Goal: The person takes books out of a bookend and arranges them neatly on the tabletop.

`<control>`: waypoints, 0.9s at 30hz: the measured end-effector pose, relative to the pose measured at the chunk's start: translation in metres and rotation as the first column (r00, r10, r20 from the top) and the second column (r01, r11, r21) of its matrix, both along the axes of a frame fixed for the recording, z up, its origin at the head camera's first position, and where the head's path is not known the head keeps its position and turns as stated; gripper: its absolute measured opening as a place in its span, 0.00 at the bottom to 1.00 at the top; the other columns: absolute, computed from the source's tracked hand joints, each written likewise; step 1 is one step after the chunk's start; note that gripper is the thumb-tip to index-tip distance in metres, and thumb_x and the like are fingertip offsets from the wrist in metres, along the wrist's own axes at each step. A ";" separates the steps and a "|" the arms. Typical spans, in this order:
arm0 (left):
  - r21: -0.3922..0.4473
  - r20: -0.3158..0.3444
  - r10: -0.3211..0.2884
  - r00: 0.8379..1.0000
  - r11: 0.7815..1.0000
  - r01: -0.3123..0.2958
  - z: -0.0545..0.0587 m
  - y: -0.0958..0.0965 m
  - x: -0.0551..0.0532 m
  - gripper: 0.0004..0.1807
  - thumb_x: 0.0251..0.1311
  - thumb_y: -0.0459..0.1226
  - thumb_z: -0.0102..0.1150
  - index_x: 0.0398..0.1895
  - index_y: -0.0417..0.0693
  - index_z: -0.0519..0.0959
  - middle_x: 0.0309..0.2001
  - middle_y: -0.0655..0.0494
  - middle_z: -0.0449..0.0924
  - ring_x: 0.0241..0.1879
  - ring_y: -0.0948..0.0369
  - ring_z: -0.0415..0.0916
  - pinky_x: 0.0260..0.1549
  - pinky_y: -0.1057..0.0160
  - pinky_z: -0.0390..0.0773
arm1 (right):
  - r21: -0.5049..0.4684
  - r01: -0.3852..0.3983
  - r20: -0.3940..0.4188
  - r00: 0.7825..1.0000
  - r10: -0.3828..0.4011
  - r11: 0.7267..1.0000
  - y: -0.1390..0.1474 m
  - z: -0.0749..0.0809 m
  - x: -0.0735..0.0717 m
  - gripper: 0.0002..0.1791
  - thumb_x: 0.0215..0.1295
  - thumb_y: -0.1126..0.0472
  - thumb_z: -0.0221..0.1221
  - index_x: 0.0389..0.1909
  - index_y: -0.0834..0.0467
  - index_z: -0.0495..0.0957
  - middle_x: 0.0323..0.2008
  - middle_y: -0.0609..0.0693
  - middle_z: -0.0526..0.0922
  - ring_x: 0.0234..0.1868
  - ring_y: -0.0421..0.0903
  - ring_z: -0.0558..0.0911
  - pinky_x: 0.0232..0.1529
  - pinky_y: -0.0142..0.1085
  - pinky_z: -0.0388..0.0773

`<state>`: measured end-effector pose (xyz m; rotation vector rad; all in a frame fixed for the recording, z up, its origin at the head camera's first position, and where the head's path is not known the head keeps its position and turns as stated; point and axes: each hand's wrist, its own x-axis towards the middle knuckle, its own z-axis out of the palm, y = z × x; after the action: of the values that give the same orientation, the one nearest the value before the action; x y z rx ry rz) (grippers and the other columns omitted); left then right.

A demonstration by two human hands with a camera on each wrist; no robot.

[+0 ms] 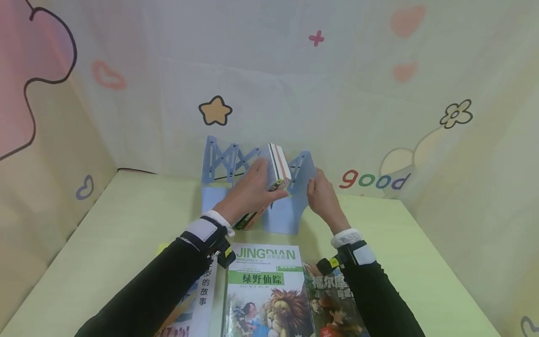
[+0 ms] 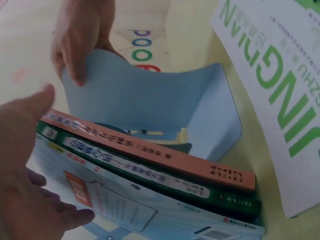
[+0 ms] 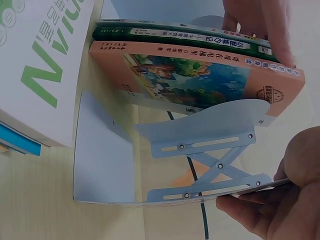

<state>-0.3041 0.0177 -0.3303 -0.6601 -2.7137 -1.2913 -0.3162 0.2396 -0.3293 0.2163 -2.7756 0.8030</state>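
My left hand (image 1: pixel 246 189) holds a small stack of books (image 1: pixel 280 164) near the upper end, thumb on one side and fingers on the other. The stack stands tilted in a light blue expandable book rack (image 1: pixel 280 220). It has a pink-spined book (image 2: pixel 150 147), a green-spined book (image 2: pixel 135 167) and a pale blue-covered book (image 2: pixel 125 197). My right hand (image 1: pixel 323 199) pinches the edge of the rack's right end panel (image 1: pixel 306 182). Between that panel and the books, crossed slotted bars (image 3: pixel 220 166) and a curved divider (image 3: pixel 210 120) show in the right wrist view.
In front of the rack lies a white and green book with a lion (image 1: pixel 265 285). To its right is a dark-covered book (image 1: pixel 332 299), partly under the right sleeve. A white-edged book (image 1: pixel 206 290) lies left, partly under the left arm. A printed cloth wall (image 1: pixel 261 84) rises behind.
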 end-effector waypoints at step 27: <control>0.022 -0.010 -0.093 0.996 0.995 0.093 -0.022 0.011 0.001 0.46 0.80 0.59 0.33 0.82 0.44 0.25 0.83 0.45 0.22 0.81 0.52 0.24 0.77 0.51 0.44 | 0.018 0.008 -0.024 1.000 -0.007 1.000 -0.001 -0.002 -0.001 0.26 0.80 0.65 0.40 0.71 0.75 0.58 0.59 0.75 0.77 0.56 0.69 0.81 0.52 0.61 0.80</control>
<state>-0.3035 0.0282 -0.3520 -0.7965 -2.6866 -1.3334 -0.3169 0.2384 -0.3316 0.2172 -2.7604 0.7684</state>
